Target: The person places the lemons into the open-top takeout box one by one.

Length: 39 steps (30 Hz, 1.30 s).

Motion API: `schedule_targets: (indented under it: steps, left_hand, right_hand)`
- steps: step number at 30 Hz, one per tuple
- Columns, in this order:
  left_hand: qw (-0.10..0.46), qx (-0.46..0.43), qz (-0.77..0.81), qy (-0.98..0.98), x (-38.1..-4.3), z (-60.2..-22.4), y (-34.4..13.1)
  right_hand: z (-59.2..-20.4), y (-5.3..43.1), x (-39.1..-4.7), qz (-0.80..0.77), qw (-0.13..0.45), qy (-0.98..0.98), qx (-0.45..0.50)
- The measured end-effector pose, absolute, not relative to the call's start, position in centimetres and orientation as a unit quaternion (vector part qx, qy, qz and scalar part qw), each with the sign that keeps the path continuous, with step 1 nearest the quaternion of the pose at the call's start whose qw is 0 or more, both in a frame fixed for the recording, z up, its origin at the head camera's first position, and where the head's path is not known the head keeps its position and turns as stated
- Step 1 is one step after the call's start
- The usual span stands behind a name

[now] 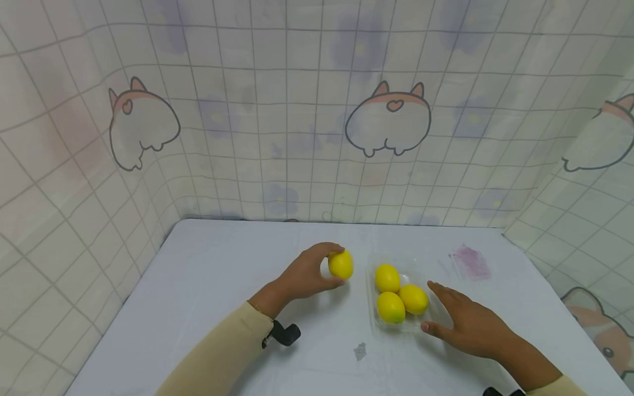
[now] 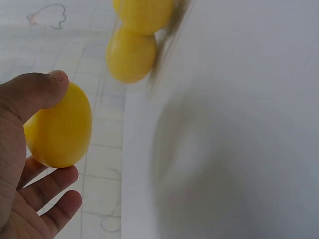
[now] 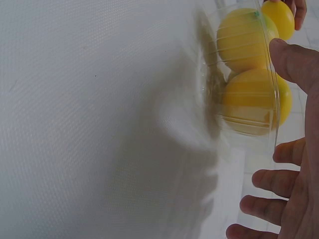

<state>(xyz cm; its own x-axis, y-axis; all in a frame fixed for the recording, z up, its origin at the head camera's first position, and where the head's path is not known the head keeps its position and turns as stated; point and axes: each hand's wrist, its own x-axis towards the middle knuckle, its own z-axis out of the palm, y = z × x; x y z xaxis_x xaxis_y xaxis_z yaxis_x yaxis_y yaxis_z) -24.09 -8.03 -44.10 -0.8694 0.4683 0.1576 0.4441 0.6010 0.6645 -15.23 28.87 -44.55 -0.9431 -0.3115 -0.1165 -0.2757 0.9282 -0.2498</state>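
Observation:
My left hand [image 1: 308, 272] pinches a yellow lemon [image 1: 342, 264] between thumb and fingers, held above the table to the left of a clear plastic container [image 1: 372, 322]. In the left wrist view the thumb lies over the top of that lemon [image 2: 65, 127] and the fingertips are under it. Three more lemons sit in the container: one at the back [image 1: 387, 278], one at the front [image 1: 391, 307] with a greenish tip, one on the right [image 1: 414, 299]. My right hand [image 1: 468, 324] is spread beside the container's right side, its thumb right at the rim in the right wrist view.
The white table [image 1: 223, 264] carries a pinkish smudge [image 1: 471, 262] at the back right and a small grey patch [image 1: 360, 351] near the front. A curtain [image 1: 317, 137] with a grid and cartoon animals hangs behind the table and along both sides.

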Motion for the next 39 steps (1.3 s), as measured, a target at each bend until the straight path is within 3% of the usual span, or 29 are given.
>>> schedule_targets:
  steps: [39]
  left_hand:
    - [0.025,0.319,0.377,0.869,-23.5,-44.2,-1.5]
  right_hand:
    - [-44.7,28.9,-15.4,-0.118,0.077,0.98,-0.144]
